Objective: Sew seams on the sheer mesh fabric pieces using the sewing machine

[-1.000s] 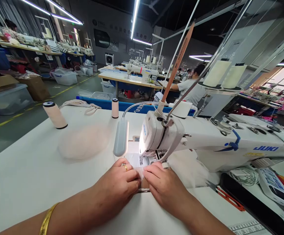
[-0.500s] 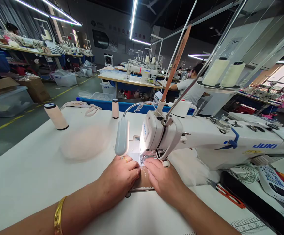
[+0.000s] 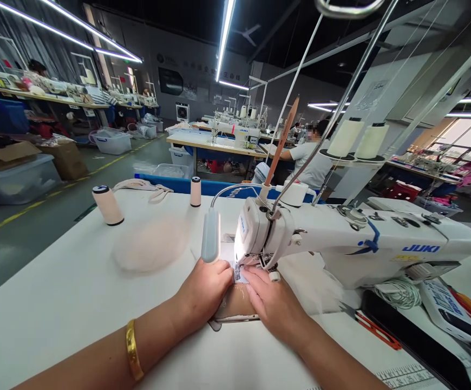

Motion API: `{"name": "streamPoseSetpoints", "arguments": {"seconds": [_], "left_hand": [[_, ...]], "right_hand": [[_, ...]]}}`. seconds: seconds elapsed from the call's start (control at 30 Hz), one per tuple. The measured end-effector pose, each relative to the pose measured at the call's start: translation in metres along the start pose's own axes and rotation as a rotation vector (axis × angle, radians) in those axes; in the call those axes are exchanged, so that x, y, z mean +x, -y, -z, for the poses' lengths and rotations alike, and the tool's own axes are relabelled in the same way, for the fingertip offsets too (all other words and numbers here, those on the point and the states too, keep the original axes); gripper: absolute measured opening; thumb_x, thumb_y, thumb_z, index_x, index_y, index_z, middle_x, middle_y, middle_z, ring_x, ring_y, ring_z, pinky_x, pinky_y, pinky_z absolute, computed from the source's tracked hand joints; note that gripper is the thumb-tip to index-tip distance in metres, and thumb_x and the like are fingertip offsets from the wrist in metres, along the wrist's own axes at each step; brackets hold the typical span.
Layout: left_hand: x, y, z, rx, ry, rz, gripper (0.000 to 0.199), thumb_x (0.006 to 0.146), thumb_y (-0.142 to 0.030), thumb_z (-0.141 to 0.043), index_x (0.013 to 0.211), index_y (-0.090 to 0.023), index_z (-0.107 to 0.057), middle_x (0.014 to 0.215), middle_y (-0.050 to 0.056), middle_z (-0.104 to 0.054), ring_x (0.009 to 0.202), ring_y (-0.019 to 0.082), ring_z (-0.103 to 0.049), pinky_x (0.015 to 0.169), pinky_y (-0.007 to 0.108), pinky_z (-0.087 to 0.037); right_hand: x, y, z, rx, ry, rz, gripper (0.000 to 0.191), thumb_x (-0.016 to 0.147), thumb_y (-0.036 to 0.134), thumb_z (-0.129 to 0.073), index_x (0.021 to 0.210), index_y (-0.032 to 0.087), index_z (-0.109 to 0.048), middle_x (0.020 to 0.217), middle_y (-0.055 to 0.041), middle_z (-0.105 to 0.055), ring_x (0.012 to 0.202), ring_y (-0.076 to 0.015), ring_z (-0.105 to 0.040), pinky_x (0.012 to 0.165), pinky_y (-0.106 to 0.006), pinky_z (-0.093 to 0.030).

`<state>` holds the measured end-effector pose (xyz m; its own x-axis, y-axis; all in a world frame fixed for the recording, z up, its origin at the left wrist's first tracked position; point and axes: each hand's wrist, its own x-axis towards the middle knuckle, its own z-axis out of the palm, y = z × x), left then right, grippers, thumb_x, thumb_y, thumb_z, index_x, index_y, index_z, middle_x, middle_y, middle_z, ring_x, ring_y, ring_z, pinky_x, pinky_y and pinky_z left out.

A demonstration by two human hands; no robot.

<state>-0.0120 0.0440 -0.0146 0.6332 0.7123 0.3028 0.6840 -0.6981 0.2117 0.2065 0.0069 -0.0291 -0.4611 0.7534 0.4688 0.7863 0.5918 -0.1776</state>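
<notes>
A small white label [image 3: 240, 276] with dark print lies under the needle area of a white JUKI sewing machine [image 3: 255, 230]. My left hand [image 3: 208, 290] is closed at the label's left edge, its fingers curled and pressed together. Fingers stretched forward, my right hand [image 3: 274, 298] rests flat on the label's right side, close to the presser foot. Between the hands a brown plate [image 3: 237, 303] shows, with loose pale threads on it. Sheer pale fabric [image 3: 308, 279] spreads to the right behind my right hand. My fingertips partly hide the label.
A grey lamp [image 3: 211, 235] stands left of the machine head. On the white table are thread cones [image 3: 108, 206], a small spool [image 3: 195, 192], sheer pale fabric [image 3: 152, 246], a black phone-like slab [image 3: 410, 336], an orange-handled tool [image 3: 379, 329] and a coiled cable [image 3: 398, 294]. A person [image 3: 311, 157] sits beyond.
The camera view has shifted, so the table sits slightly lower. More of the label's print shows between my hands. Both hands stay beside the needle.
</notes>
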Motion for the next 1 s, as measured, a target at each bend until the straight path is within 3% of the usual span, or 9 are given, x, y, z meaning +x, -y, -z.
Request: {"name": "streamPoseSetpoints", "arguments": {"seconds": [0.17,0.27,0.37,0.47,0.53,0.6,0.7,0.87,1.0], "left_hand": [[-0.004,-0.002,0.016,-0.049,0.032,0.085,0.017,0.075,-0.006,-0.053,0.065,-0.020,-0.052,0.077,0.005,-0.064,0.071,0.021,-0.056,0.072,0.035,-0.044],[-0.026,-0.009,0.041,-0.129,0.063,0.133,0.017,0.082,-0.011,-0.050,0.067,-0.020,-0.052,0.071,0.002,-0.062,0.065,0.019,-0.056,0.066,0.032,-0.043],[-0.057,-0.015,0.072,-0.550,0.121,0.273,0.015,0.089,-0.024,-0.051,0.081,-0.021,-0.063,0.079,0.000,-0.069,0.075,0.019,-0.064,0.069,0.029,-0.048],[-0.083,-0.013,0.100,-1.172,0.113,0.507,0.017,0.086,-0.038,-0.062,0.087,-0.022,-0.067,0.093,0.003,-0.077,0.093,0.022,-0.069,0.084,0.032,-0.052],[-0.094,-0.007,0.113,-1.412,0.143,0.612,0.024,0.083,-0.044,-0.069,0.083,-0.020,-0.066,0.095,0.007,-0.079,0.091,0.023,-0.069,0.086,0.034,-0.052],[-0.100,-0.001,0.121,-1.528,0.209,0.658,0.033,0.085,-0.052,-0.067,0.085,-0.019,-0.067,0.097,0.010,-0.079,0.088,0.023,-0.069,0.085,0.035,-0.051],[-0.101,0.004,0.125,-1.490,0.232,0.629,0.047,0.090,-0.064,-0.061,0.090,-0.018,-0.070,0.092,0.008,-0.075,0.083,0.020,-0.065,0.081,0.032,-0.049],[-0.099,0.010,0.127,-1.245,0.148,0.646,0.042,0.075,-0.052,-0.085,0.081,-0.019,-0.059,0.068,-0.005,-0.057,0.066,0.012,-0.047,0.063,0.025,-0.033],[-0.110,0.033,0.132,-1.244,-0.040,0.671,0.051,0.076,-0.063,-0.079,0.081,-0.019,-0.055,0.066,-0.006,-0.053,0.058,0.008,-0.036,0.057,0.024,-0.025]], "right_hand": [[-0.002,0.005,0.003,0.158,-0.119,0.268,0.037,0.095,0.001,-0.044,0.120,0.021,-0.062,0.105,-0.0075,-0.075,0.094,-0.0238,-0.068,0.079,-0.037,-0.059],[-0.003,0.021,0.015,0.256,-0.103,0.352,0.047,0.096,0.005,-0.048,0.140,0.021,-0.054,0.128,-0.0113,-0.070,0.118,-0.0268,-0.064,0.099,-0.044,-0.055],[0.004,0.043,0.029,0.426,0.074,0.150,0.057,0.100,0.025,-0.060,0.154,0.022,-0.044,0.149,-0.0144,-0.058,0.139,-0.0337,-0.051,0.113,-0.052,-0.045],[0.021,0.063,0.038,0.847,0.375,-0.151,0.039,0.099,0.051,-0.066,0.124,0.021,-0.066,0.110,-0.0084,-0.075,0.105,-0.0286,-0.071,0.094,-0.043,-0.055],[0.035,0.073,0.038,1.161,0.490,-0.273,0.039,0.097,0.058,-0.065,0.104,0.020,-0.066,0.083,-0.0030,-0.072,0.082,-0.0214,-0.071,0.079,-0.034,-0.054],[0.049,0.083,0.038,1.345,0.522,-0.321,0.041,0.094,0.060,-0.069,0.097,0.019,-0.062,0.076,0.0000,-0.068,0.072,-0.0164,-0.066,0.071,-0.029,-0.049],[0.068,0.099,0.037,1.307,0.604,-0.332,0.038,0.089,0.054,-0.077,0.092,0.020,-0.060,0.076,0.0025,-0.066,0.066,-0.0119,-0.061,0.062,-0.023,-0.042],[0.079,0.110,0.024,1.162,0.672,-0.392,0.032,0.086,0.047,-0.079,0.093,0.024,-0.057,0.072,0.0051,-0.062,0.066,-0.0133,-0.061,0.049,-0.020,-0.035],[0.085,0.103,-0.001,1.282,0.729,-0.418,0.035,0.079,0.049,-0.082,0.089,0.023,-0.061,0.069,0.0043,-0.060,0.062,-0.0132,-0.058,0.052,-0.021,-0.037]]}}
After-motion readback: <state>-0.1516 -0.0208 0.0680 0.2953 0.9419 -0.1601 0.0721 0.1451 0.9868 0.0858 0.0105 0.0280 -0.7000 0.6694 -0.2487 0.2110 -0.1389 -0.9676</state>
